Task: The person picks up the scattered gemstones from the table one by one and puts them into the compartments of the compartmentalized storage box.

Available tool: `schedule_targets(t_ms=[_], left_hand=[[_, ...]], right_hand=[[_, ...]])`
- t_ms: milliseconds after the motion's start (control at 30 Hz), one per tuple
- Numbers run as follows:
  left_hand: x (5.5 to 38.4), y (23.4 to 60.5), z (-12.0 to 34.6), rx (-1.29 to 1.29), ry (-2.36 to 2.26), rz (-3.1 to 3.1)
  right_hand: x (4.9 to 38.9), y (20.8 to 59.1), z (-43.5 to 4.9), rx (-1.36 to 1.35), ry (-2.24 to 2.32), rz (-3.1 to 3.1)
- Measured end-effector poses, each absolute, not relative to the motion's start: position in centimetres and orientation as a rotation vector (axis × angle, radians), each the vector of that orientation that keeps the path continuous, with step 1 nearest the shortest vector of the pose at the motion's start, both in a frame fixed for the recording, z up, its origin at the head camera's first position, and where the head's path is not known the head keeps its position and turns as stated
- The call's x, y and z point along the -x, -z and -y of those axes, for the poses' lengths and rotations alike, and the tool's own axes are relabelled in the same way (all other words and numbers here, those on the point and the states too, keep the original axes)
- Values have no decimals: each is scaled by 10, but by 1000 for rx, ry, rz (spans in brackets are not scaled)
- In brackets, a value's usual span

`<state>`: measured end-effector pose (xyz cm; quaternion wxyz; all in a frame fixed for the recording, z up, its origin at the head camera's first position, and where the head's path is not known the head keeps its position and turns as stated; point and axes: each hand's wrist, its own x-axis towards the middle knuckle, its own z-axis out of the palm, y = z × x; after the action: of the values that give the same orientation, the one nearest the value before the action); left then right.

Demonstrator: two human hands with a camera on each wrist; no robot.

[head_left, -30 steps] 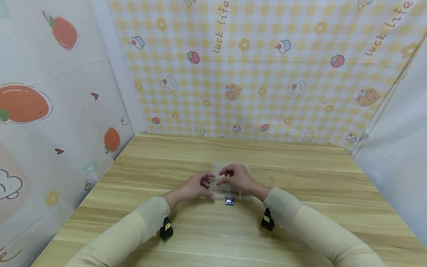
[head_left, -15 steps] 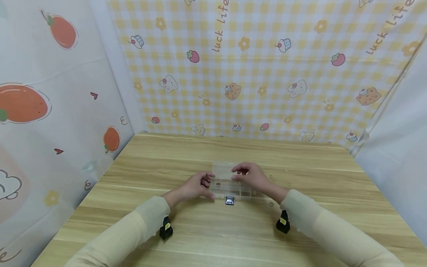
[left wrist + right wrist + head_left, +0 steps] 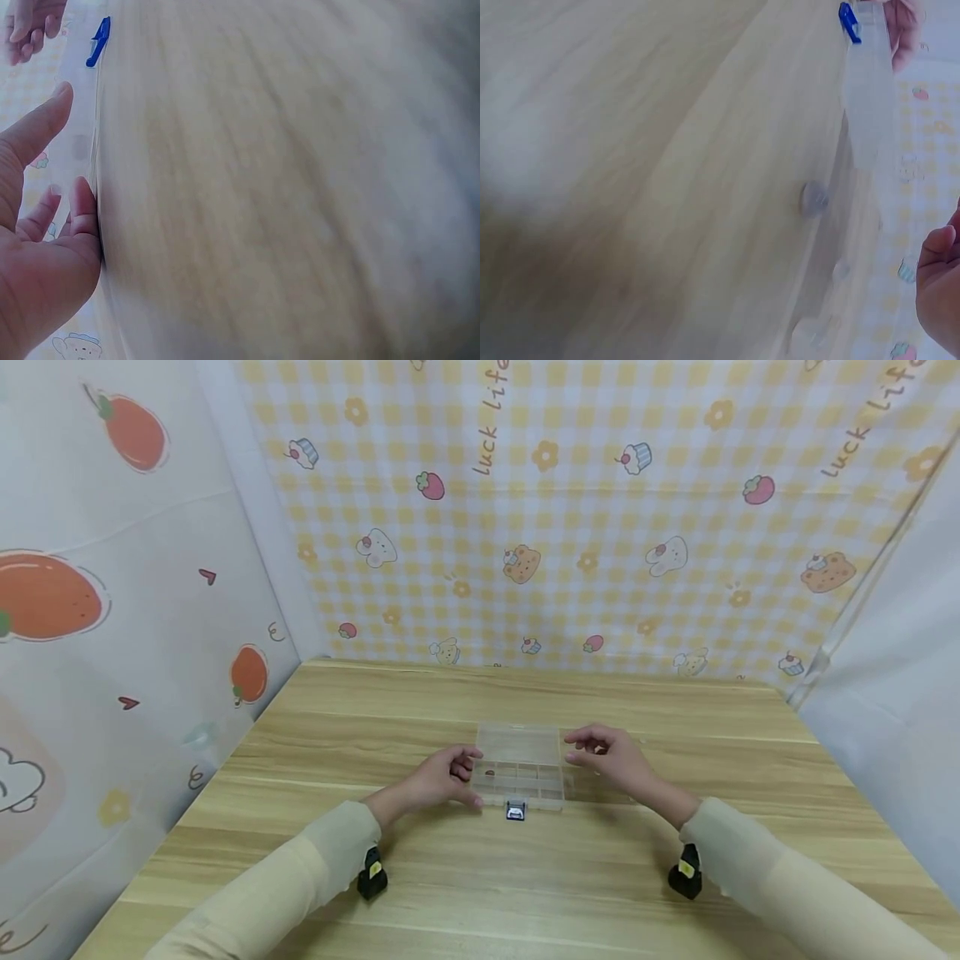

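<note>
A clear plastic compartment box (image 3: 517, 785) lies on the table with its lid (image 3: 517, 745) folded back. On its front edge is a blue latch (image 3: 515, 811). One small reddish-brown piece (image 3: 490, 773) sits in a back-left compartment. My left hand (image 3: 438, 781) rests at the box's left end, thumb by the front corner and fingers by the hinge side, thumb and fingers spread. To the right of the box hovers my right hand (image 3: 618, 764), its thumb and fingers apart with nothing visible between them. In the right wrist view, small round translucent pieces (image 3: 814, 199) lie on the table near that hand.
The wood-grain table (image 3: 450, 885) extends around the box on all sides. A yellow checked cloth (image 3: 555, 527) hangs behind it, and a printed white cloth (image 3: 172, 635) stands at the left. Black wrist devices (image 3: 372, 875) hang below both sleeves.
My right hand has moved from above the box to the right, past its right end, uncovering the compartments. The left hand and box have stayed in place.
</note>
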<state>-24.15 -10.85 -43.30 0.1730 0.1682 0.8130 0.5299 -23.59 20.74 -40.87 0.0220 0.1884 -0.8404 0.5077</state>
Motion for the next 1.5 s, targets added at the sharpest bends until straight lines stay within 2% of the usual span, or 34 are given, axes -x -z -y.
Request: schedule_targets(t_ms=[800, 1500], left_hand=[[243, 434, 109, -473, -1515, -2294], [241, 435, 109, -478, -1518, -2291]], right_hand=[[222, 425, -306, -394, -1450, 2661], [232, 436, -336, -370, -1440, 2765]])
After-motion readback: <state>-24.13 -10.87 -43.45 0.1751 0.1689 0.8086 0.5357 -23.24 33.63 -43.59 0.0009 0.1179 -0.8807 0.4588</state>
